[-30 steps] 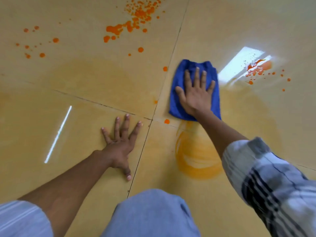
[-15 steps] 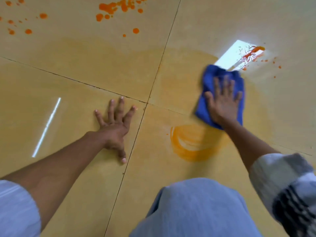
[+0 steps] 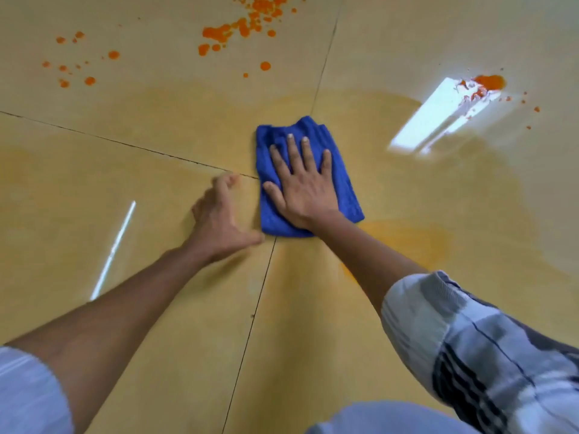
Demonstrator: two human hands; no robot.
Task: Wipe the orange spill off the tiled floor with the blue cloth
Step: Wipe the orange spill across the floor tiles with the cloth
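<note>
Head view. Right hand [image 3: 302,186] lies flat on the cloth [image 3: 313,145], fingers straight and spread, palm pressing it to the floor [image 3: 125,170]. Nothing pinched or gathered.

Cloth is folded to a rough rectangle under that hand, at the crossing of the tile joints. Its long axis runs with the forearm, away from the person, tilted slightly right at the near end. Part of the cloth shows beyond the fingertips, and a strip on each side.

Left hand [image 3: 219,220] is just left of the cloth, thumb tip near its near-left corner; contact can't be told. It is motion-blurred, so finger pose is unclear: looks loosely curled and holding nothing, but I can't settle it.

Spill [image 3: 238,29]: the thick drops lie well beyond the right fingertips and a little left. Smaller spots [image 3: 89,80] sit far beyond the left hand. Another blob [image 3: 488,82] lies ahead and well right, at the end of a ceiling-light glare. A pale orange film surrounds both hands.

Judgement: the right hand owns the next stroke; a push straight ahead along the cloth's long axis, veering left, reaches the main drops.

No brands, labels or writing visible.
</note>
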